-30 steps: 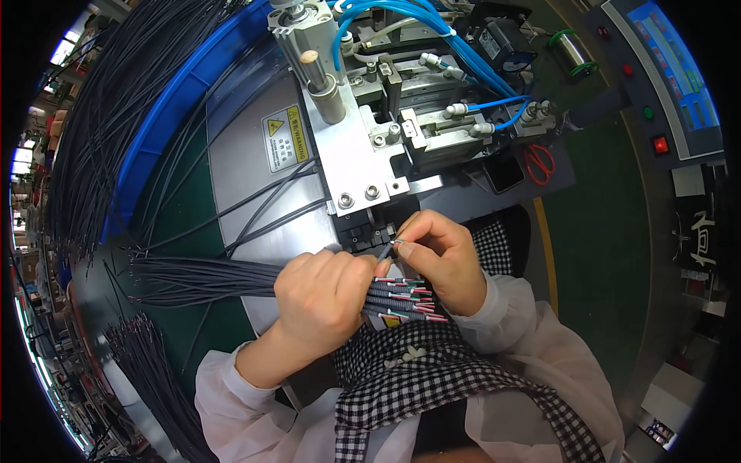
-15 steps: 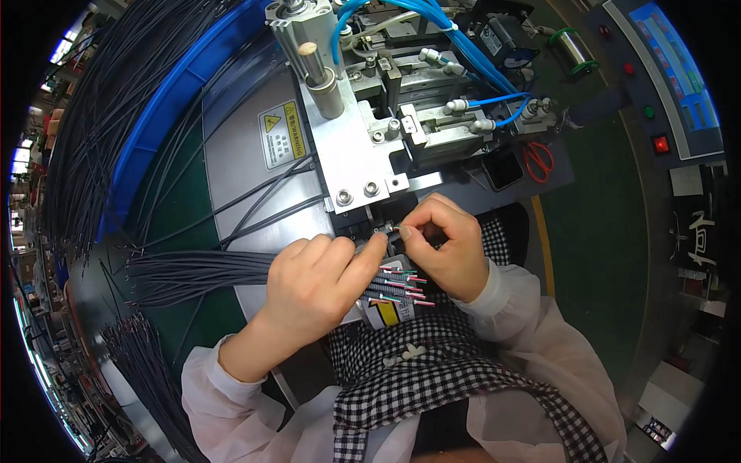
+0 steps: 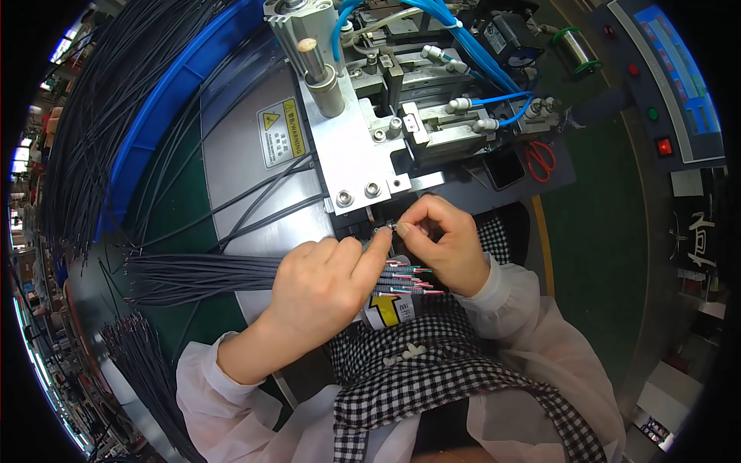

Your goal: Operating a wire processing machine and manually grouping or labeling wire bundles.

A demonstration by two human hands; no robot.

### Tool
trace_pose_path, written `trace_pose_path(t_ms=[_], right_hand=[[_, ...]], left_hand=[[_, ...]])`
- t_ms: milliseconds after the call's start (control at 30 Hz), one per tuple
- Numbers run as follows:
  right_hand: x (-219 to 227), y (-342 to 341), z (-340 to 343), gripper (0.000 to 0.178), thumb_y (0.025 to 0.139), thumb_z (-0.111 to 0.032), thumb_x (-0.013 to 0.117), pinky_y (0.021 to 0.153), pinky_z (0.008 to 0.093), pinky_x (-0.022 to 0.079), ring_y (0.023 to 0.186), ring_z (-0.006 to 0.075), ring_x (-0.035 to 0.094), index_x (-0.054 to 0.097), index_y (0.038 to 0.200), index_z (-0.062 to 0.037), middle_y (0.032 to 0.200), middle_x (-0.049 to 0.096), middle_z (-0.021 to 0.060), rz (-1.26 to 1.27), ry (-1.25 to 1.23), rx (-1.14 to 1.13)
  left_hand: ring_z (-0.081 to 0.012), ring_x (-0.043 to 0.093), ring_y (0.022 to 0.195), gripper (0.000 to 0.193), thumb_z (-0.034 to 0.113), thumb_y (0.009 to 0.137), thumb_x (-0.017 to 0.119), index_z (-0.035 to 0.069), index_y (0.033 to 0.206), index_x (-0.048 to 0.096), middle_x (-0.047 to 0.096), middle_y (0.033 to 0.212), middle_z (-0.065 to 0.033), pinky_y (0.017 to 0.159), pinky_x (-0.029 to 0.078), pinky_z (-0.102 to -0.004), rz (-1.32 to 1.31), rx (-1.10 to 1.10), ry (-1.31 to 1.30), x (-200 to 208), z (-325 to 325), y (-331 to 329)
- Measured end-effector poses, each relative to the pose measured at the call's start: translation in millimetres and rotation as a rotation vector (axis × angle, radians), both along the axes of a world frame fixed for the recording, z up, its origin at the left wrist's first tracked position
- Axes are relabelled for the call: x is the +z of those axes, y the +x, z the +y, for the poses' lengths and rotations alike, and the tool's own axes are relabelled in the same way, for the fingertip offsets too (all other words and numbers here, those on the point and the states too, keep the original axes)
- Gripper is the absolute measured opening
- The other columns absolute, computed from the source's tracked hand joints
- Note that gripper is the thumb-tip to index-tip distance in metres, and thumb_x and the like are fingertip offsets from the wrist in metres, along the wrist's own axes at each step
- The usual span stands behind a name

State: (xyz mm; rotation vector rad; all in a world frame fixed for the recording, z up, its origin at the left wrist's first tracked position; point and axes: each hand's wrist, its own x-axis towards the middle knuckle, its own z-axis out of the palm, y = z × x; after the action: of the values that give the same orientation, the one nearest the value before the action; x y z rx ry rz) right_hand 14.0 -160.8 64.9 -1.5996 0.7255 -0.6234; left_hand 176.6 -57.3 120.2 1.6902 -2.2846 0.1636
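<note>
My left hand (image 3: 318, 282) is closed around a bundle of dark grey cables (image 3: 204, 272). Red, green and white wire ends (image 3: 409, 279) stick out of the bundle on the right of that hand. Its index finger reaches forward to a small work spot under the front edge of the machine's metal plate (image 3: 355, 150). Opposite it, my right hand (image 3: 449, 243) pinches with thumb and index finger, nearly touching the left fingertip. A tiny shiny part shows between the fingertips; what exactly the right hand grips is too small to tell.
A blue bin (image 3: 158, 116) heaped with dark cables stands at the left; another cable bundle (image 3: 143, 370) lies below it. Blue air hoses (image 3: 494, 65) run over the machine. Red-handled scissors (image 3: 539, 160), a solder spool (image 3: 575, 52) and a control panel (image 3: 664, 85) are at the right.
The bundle in my left hand has shifted slightly to the right and up, with its wire ends tilted differently. My right hand's pinch has moved slightly left, and the green tip there no longer shows.
</note>
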Motion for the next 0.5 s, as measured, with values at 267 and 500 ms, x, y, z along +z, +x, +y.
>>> trace_pose_path(t_ms=[267, 500], right_hand=[[-8.7, 0.4, -1.3, 0.006, 0.085, -0.003, 0.061, 0.056, 0.0165, 0.038, 0.062, 0.0021, 0.047, 0.058, 0.089, -0.002, 0.077, 0.057, -0.0017, -0.039, 0.281, 0.008], [-4.5, 2.4, -0.4, 0.01, 0.087, -0.01, 0.059, 0.053, 0.0169, 0.036, 0.059, 0.0034, 0.047, 0.057, 0.093, -0.0026, 0.077, 0.057, -0.0015, -0.108, 0.745, -0.002]], left_hand=[[-0.0126, 0.049, 0.055, 0.039, 0.011, 0.068, 0.061, 0.001, 0.106, 0.062, 0.043, 0.064, -0.0005, 0.047, 0.041, -0.026, -0.012, -0.007, 0.08, 5.0, -5.1, -4.1], [-0.0149, 0.051, 0.057, 0.041, 0.008, 0.069, 0.06, 0.003, 0.109, 0.062, 0.044, 0.064, -0.0013, 0.049, 0.041, -0.0287, 0.061, 0.013, 0.112, 4.9, -4.4, -4.5]])
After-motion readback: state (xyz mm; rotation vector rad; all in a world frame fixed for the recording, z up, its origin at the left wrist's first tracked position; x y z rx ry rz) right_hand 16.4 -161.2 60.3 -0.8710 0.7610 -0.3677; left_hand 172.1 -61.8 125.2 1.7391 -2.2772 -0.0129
